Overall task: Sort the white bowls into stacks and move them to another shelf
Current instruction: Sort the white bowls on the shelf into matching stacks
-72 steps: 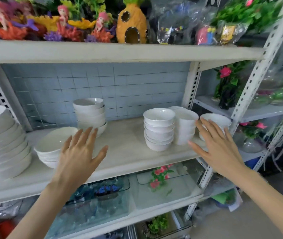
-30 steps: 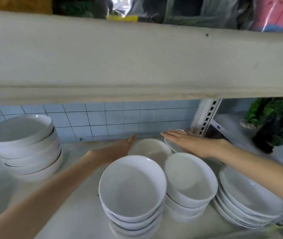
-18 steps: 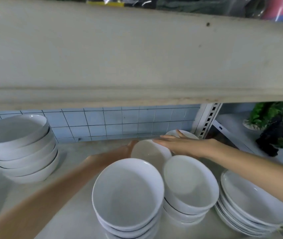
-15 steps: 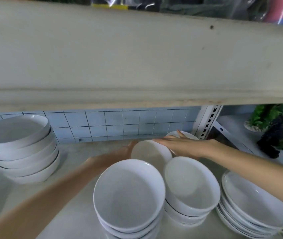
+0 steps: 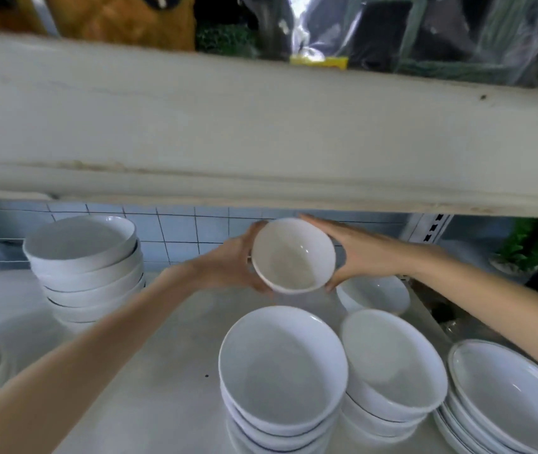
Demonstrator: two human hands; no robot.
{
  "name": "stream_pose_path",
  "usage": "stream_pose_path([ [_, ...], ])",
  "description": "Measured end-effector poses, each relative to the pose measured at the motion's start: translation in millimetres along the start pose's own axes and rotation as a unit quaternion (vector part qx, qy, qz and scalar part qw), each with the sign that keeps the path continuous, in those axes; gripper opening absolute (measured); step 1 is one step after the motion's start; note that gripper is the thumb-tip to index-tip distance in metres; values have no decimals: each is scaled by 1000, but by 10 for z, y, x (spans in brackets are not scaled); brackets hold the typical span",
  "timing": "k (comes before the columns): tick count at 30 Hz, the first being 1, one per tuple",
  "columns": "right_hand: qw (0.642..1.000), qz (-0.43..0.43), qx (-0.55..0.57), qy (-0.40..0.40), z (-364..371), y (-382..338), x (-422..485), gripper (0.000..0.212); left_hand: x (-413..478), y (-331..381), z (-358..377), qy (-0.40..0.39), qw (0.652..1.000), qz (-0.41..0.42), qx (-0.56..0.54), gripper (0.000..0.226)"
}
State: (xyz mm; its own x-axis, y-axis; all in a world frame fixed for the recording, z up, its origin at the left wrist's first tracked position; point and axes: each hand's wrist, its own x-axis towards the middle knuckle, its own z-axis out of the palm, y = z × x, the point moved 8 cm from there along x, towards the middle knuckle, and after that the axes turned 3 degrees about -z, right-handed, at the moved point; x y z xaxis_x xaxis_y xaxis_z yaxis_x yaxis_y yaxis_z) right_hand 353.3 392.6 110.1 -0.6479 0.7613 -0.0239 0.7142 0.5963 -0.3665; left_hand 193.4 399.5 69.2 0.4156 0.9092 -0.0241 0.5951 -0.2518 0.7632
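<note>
The left hand [image 5: 228, 267] and right hand [image 5: 362, 253], fingers wrapped round its sides, hold an empty small white bowl [image 5: 293, 257] above the shelf board [image 5: 169, 355], behind two bowl stacks [image 5: 280, 365], just under the upper shelf's edge [image 5: 261, 142].

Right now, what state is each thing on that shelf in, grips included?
small bowl, lifted clear of the shelf, tilted
left grip, holds the bowl's left side
right grip, holds its right side
front stack, upright, untouched
second stack, upright beside it, untouched
rear bowl, resting on the shelf, untouched
back-left stack, standing, top bowl tilted
shallow dishes, stacked, untouched
</note>
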Motion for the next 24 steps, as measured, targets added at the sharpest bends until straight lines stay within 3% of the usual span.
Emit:
stream_pose_path([
  [4, 997, -46, 52, 41, -245, -352, 33, 98, -160, 157, -309, 16, 997, 42, -65, 101],
  [9, 977, -61, 195, 54, -320, -636, -11, 80, -447, 275, -549, 16, 985, 76, -154, 89],
  [12, 962, -40, 265, 49, -252, -702, -65, 97, -682, 273, -554, -6, 975, 85, -204, 82],
  [15, 950, -19, 303, 69, -184, -740, -105, 117, -872, 241, -546, -17, 965, 91, -246, 94],
  [20, 908, -15, 406, 98, -198, -1041, -199, 117, -1194, 241, -575, 18, 933, 96, -347, 86],
  [24, 849, -32, 516, 110, -174, -1326, -247, 116, -1499, 327, -646, 86, 904, 116, -403, 84],
])
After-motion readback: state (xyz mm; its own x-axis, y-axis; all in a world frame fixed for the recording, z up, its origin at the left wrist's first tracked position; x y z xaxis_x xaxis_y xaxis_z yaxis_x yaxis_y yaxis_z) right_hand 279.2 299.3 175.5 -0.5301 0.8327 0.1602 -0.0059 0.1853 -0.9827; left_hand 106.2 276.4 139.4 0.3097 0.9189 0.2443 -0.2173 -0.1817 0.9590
